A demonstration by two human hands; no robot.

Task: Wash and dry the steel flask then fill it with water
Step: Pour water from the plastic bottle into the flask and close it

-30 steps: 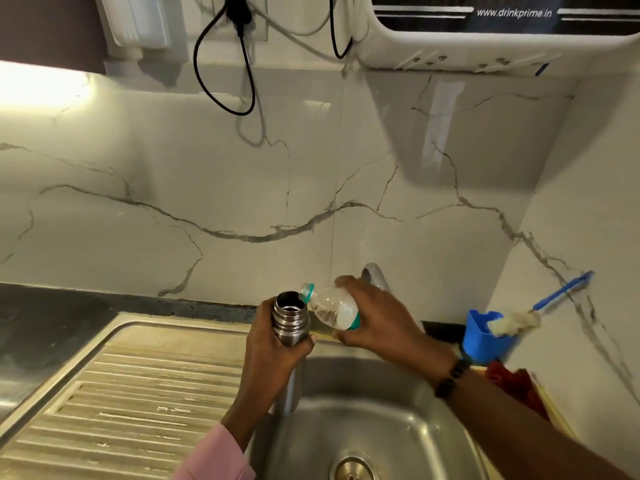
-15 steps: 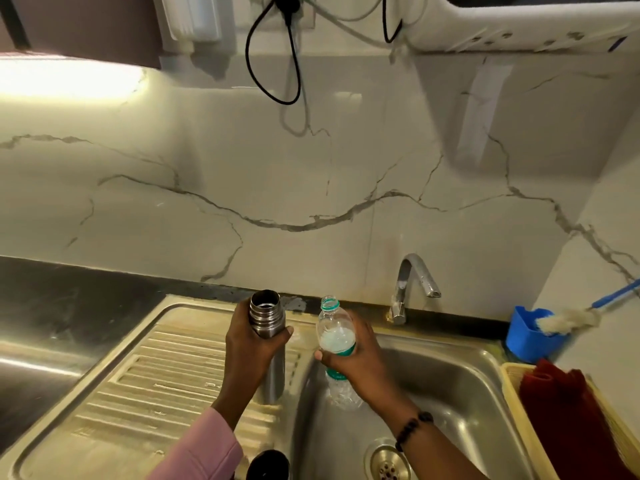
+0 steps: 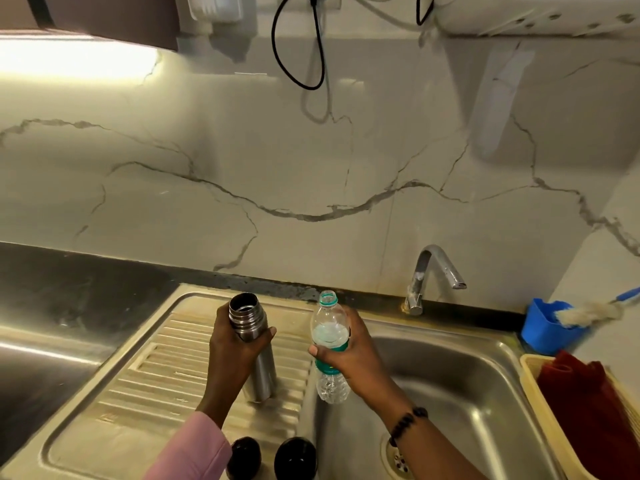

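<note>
Your left hand (image 3: 239, 344) grips the uncapped steel flask (image 3: 254, 348) upright on the draining board (image 3: 166, 368), mouth up to receive water. Your right hand (image 3: 346, 355) holds the open plastic bottle (image 3: 329, 341) upright just beside it, over the sink basin (image 3: 467, 375), likely catching spills.
</note>
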